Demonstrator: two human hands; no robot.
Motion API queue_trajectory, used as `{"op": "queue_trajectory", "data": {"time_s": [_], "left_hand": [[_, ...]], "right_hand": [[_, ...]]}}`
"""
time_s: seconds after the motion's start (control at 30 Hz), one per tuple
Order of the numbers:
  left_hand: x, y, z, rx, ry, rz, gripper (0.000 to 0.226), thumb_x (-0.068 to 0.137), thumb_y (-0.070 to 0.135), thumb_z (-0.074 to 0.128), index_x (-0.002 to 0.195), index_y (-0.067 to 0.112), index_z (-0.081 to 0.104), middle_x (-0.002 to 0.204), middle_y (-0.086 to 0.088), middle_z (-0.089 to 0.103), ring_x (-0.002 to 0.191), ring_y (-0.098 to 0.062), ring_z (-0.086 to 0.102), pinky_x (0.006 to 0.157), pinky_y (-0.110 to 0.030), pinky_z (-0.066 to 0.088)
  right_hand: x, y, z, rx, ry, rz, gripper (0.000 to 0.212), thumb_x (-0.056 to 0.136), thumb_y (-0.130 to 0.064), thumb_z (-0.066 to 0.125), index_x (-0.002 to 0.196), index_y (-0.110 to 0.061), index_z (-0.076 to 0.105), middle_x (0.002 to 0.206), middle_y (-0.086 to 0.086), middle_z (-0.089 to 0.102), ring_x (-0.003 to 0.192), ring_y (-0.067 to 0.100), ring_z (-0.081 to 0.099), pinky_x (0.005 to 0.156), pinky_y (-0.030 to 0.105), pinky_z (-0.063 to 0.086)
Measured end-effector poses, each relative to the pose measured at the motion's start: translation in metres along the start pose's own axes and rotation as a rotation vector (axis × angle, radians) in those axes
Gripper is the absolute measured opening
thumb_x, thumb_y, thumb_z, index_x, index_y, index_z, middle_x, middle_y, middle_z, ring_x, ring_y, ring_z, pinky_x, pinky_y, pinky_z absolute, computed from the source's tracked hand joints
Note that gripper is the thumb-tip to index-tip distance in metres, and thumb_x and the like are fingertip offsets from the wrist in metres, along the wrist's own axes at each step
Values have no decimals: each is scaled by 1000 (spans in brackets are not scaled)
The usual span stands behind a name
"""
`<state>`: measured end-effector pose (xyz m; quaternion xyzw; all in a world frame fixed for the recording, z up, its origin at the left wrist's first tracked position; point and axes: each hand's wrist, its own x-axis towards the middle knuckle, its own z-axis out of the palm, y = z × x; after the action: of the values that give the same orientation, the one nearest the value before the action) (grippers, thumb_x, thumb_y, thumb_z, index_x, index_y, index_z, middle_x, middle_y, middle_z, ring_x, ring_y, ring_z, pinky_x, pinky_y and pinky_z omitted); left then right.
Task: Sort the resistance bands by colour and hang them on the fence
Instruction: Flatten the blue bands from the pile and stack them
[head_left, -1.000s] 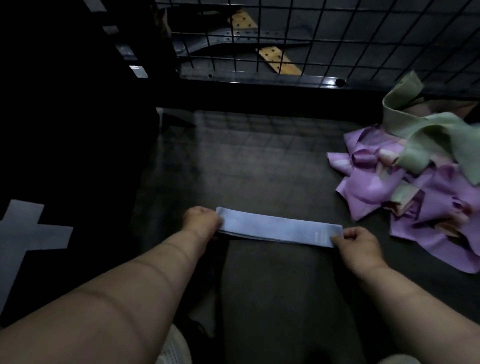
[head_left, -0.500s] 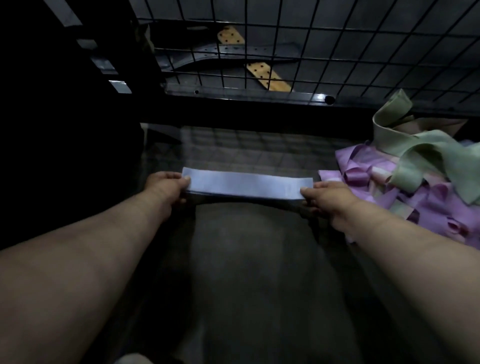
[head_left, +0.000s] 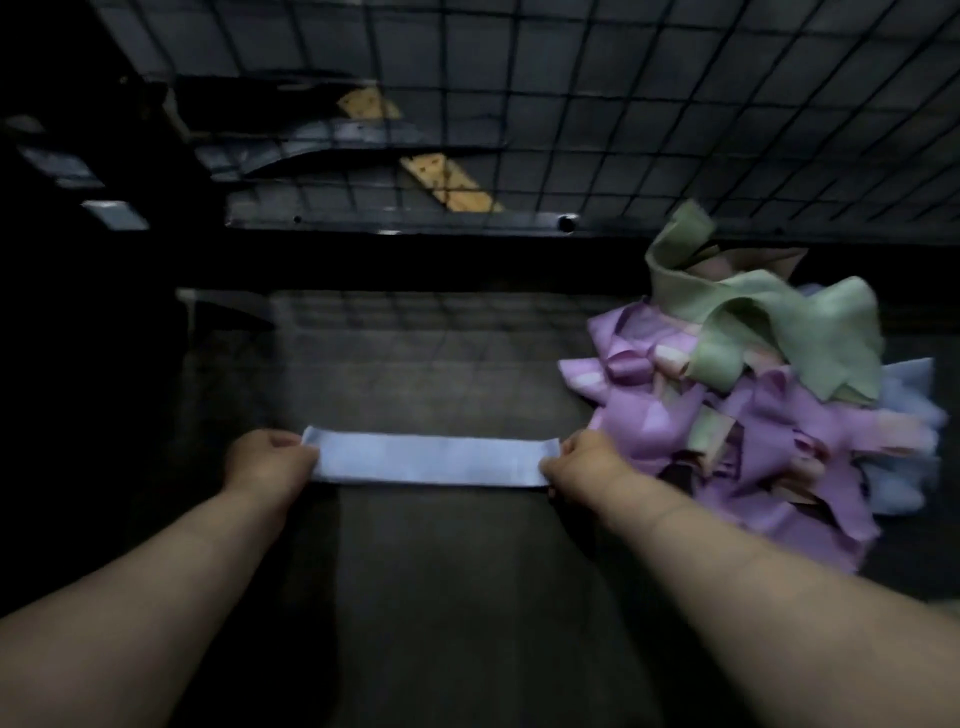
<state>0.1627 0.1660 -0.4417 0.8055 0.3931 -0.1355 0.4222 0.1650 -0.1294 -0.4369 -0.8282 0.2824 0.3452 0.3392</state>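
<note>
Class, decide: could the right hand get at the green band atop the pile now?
Probably yes: the green band lies uncovered on top, nothing between it and the right hand. But that hand grips the blue band and must release it first.

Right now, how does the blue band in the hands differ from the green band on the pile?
The blue band is pale blue; the green band is dull green. The blue band is held flat and straight between the left hand and right hand; the green band lies crumpled atop the pile, untouched. Both are wide flat strips, neither on the fence.
</note>
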Motion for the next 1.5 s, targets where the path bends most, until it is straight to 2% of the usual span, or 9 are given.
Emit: {"op": "queue_trajectory", "data": {"time_s": [0.13, 0.47, 0.6, 0.77, 0.9, 1.03, 1.23, 1.37, 1.5], "left_hand": [[-12, 5, 5, -6, 45, 11, 17, 86, -2, 68, 102, -5, 71, 88, -17, 65, 82, -27, 60, 77, -32, 45], [20, -37, 4, 356, -85, -44, 15, 81, 15, 75, 89, 2, 74, 79, -19, 70, 73, -37, 66, 69, -39, 53], [114, -95, 19, 604, 34, -34, 61, 50, 41, 76, 95, 5, 58, 89, -25, 58, 76, -42, 60, 75, -49, 54], [-26, 41, 50, 722, 41, 233, 59, 73, 45, 71, 120, 11, 59, 120, -24, 58, 105, -45, 58, 87, -47, 52], [-96, 98, 110, 604, -100, 467, 53, 84, 26, 72, 133, 12, 56, 132, -20, 54, 118, -41, 54, 97, -48, 45], [-136, 123, 174, 424, -352, 534, 53, 84, 23, 69, 134, 14, 52, 134, -14, 52, 111, -34, 59, 96, -47, 51], [-186, 153, 240, 450, -661, 748, 65, 90, 23, 62, 148, 33, 36, 147, -3, 35, 122, -31, 53, 105, -42, 46], [-198, 172, 274, 641, -604, 995, 64, 92, 34, 61, 150, 40, 33, 151, 0, 31, 138, -25, 31, 115, -34, 29], [-206, 185, 299, 871, -440, 1057, 64, 88, 56, 59, 146, 48, 32, 141, -7, 27, 129, -32, 27, 108, -40, 27]], "right_hand": [[-5, -1, -3, -115, 80, -45, 35, 95, -25, 58, 122, -4, 62, 124, 17, 64, 114, 31, 61, 92, 31, 46], [-20, 17, -7, -213, 24, -46, 49, 95, -27, 57, 137, -6, 45, 142, 15, 51, 131, 29, 50, 104, 31, 41], [-25, 17, -40, -521, 46, -278, 43, 99, -31, 50, 136, -11, 39, 142, 17, 44, 129, 35, 48, 102, 40, 41], [-27, 35, -138, -948, 140, -552, 50, 93, -26, 60, 139, -13, 42, 143, 17, 34, 129, 34, 40, 103, 43, 37], [-24, 83, -185, -920, 296, -320, 71, 86, -41, 66, 145, -27, 30, 148, 18, 20, 136, 40, 28, 106, 50, 33], [-10, 120, -194, -712, 183, -2, 104, 84, -51, 69, 150, -52, -11, 158, 19, -20, 148, 46, -1, 112, 69, 19], [13, 137, -190, -384, 317, -191, 79, 93, -25, 63, 155, -39, 16, 148, 18, 25, 137, 39, 29, 110, 47, 31], [24, 164, -198, 15, 427, -311, 56, 87, -22, 70, 135, -25, 41, 130, 7, 53, 117, 21, 52, 97, 33, 44], [18, 188, -199, 124, 406, -404, 39, 91, -32, 67, 123, -27, 44, 121, -2, 57, 111, 19, 58, 96, 43, 49]]}}
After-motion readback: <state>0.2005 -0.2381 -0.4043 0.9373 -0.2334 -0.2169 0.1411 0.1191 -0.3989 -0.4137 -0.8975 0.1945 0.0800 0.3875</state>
